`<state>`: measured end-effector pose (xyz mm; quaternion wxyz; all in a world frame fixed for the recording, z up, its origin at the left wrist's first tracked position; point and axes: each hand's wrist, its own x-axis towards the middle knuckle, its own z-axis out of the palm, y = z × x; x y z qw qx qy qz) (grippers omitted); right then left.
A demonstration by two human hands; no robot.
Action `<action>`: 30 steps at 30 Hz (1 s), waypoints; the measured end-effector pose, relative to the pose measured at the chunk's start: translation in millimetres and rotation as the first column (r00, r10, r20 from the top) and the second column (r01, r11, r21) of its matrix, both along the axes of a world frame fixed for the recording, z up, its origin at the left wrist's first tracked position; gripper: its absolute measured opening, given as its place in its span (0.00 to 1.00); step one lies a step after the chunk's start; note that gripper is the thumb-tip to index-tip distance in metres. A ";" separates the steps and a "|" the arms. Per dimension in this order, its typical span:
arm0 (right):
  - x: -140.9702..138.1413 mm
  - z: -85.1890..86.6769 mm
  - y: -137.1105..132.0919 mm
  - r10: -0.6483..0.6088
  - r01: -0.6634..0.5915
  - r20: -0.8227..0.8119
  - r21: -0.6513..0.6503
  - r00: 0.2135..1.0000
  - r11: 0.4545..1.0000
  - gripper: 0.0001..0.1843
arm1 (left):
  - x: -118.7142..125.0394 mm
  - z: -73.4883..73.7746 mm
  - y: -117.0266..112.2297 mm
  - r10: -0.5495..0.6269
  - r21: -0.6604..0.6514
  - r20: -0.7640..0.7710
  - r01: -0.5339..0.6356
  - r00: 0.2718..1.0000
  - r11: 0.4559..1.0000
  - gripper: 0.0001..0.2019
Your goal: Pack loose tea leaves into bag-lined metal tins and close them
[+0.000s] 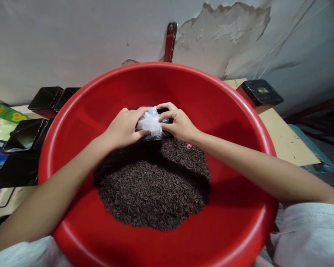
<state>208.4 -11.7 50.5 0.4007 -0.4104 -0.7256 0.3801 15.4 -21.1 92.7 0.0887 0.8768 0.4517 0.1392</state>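
Observation:
A big red plastic basin (228,111) fills the view, with a heap of dark loose tea leaves (153,189) in its bottom. Over the far side of the heap my left hand (124,128) and my right hand (178,124) hold a small black box (156,136) between them. A crumpled clear plastic bag (151,122) sticks out of the box's top. The fingers of both hands are closed on the bag and the box. Most of the box is hidden behind my hands.
Several empty black boxes (25,135) lie at the left of the basin beside printed cartons (5,115). Another dark box (260,92) sits at the back right on a tan board (284,137). A peeling wall stands behind.

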 end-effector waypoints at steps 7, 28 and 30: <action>-4.3 2.6 -20.2 0.084 -0.085 0.023 0.066 0.996 0.994 0.11 | 0.1 5.7 -1.6 0.091 -0.078 0.051 -0.087 0.995 0.993 0.11; -7.4 -16.1 3.2 -0.189 0.188 -0.015 0.191 0.982 0.964 0.10 | 16.9 -33.1 -30.7 -0.106 0.431 -0.100 0.139 0.989 0.891 0.25; -7.0 -15.7 6.7 -0.220 0.217 -0.001 0.190 0.975 0.958 0.09 | 22.5 -33.8 -35.2 -0.016 0.385 -0.182 0.086 0.983 0.919 0.31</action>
